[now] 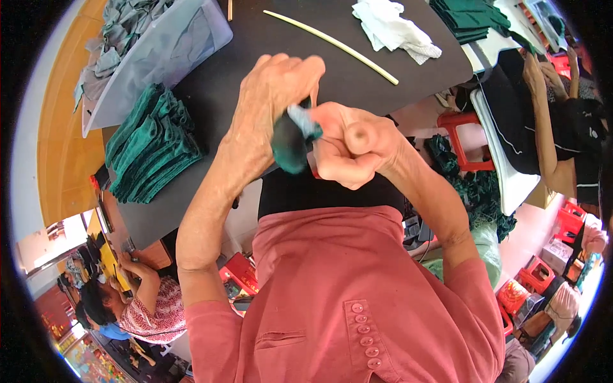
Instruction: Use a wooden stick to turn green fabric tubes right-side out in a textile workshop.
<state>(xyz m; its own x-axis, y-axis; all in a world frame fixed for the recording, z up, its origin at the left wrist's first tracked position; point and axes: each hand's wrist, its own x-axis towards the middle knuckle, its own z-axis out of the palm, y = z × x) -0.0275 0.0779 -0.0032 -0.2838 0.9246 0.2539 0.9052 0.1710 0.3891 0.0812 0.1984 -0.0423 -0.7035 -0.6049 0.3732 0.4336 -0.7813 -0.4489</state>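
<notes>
Up in front of my chest, both hands meet over a small dark green cloth piece (289, 145) that has a light grey-blue part near its top. My left hand (271, 89) is curled closed on the upper side of this cloth, and the fabric hangs below its fingers. My right hand (354, 143) is closed at the cloth's right edge, its fingers folded in a pinch. Motion blurs the cloth, and the fingers hide part of it. Beyond the hands, on the dark table (242, 32), lies a thin pale yellow-green rod (332, 45).
Stacked green cloth pieces (153, 147) lie at the table's left, beside a clear plastic bin (185, 51) of grey cloth. A white cloth (393, 32) lies at the far right. Red stools (463, 140) and green scraps (479, 191) are on the right, near a co-worker in black (562, 121).
</notes>
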